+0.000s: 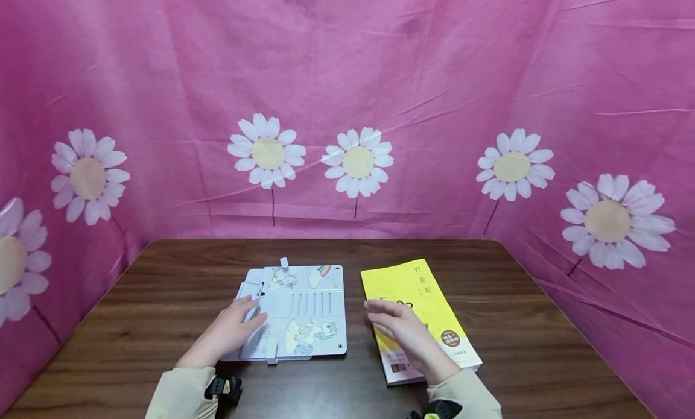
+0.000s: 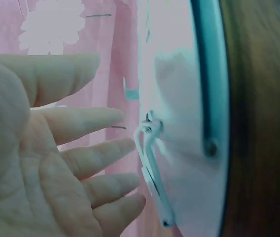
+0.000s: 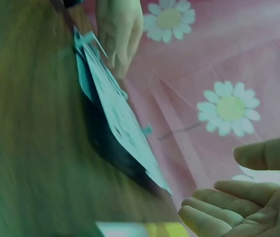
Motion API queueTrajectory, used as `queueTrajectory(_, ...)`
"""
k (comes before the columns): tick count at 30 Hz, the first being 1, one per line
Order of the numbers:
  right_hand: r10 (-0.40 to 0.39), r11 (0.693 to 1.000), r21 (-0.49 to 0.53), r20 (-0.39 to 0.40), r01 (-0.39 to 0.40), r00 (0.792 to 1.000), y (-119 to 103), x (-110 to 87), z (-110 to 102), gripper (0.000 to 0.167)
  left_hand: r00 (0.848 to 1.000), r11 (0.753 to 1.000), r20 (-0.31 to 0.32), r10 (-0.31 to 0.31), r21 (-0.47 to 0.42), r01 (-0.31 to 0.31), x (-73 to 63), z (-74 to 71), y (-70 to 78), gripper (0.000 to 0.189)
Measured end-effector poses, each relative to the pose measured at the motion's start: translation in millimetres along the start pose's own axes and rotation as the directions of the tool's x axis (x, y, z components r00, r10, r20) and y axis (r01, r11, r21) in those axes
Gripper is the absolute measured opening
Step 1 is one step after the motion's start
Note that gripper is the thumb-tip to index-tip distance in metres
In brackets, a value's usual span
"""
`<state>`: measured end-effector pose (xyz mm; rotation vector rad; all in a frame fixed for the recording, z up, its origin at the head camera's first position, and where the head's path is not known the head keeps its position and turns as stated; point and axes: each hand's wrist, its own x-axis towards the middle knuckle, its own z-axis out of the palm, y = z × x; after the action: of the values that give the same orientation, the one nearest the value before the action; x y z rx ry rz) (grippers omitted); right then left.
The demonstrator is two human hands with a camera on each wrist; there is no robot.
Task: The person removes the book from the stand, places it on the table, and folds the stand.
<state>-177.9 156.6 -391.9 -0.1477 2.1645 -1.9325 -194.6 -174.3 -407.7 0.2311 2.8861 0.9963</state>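
Observation:
A pale book stand [image 1: 309, 307] with unicorn and rainbow pictures lies on the table, left of centre. My left hand [image 1: 225, 330] is over its left part, fingers straight and spread. In the left wrist view the fingertips are close to a hinged bracket [image 2: 154, 168] on the stand; whether they touch it I cannot tell. A yellow book [image 1: 434, 304] with a white lower edge lies to the right of the stand. My right hand [image 1: 406, 333] hovers over the book's left side, its fingers extended and holding nothing, and hides part of the cover.
Dark wood covers the table top [image 1: 526, 322]. A pink cloth [image 1: 434, 63] with white daisies hangs behind and at both sides. Small clips [image 1: 272, 352] stick out from the stand's near and far edges. Each wrist wears a black strap [image 1: 224, 387].

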Motion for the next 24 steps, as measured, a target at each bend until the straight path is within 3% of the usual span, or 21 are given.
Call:
queueTrajectory(10,-0.048,0.987,-0.155,-0.128,0.028,0.991,-39.8,7.9,-52.7,0.051,0.994,0.995,-0.056,0.099,-0.021,-0.100,2.9,-10.7,26.6,0.051)
queueTrajectory(16,-0.126,0.954,-0.293,-0.216,0.059,0.968,-62.2,11.3,-77.7,0.059,0.974,0.986,-0.154,0.167,0.033,-0.164,9.3,-24.3,46.5,0.055)
queueTrajectory(19,-0.196,0.899,-0.433,-0.269,0.063,0.943,-67.3,12.7,-85.4,0.071,0.956,0.981,-0.222,0.195,0.069,-0.184,12.1,-30.7,56.0,0.061)
queueTrajectory(24,-0.314,0.731,-0.681,-0.294,0.033,0.903,-63.3,16.2,-92.0,0.089,0.926,0.973,-0.308,0.219,0.141,-0.183,14.7,-38.6,67.6,0.073)
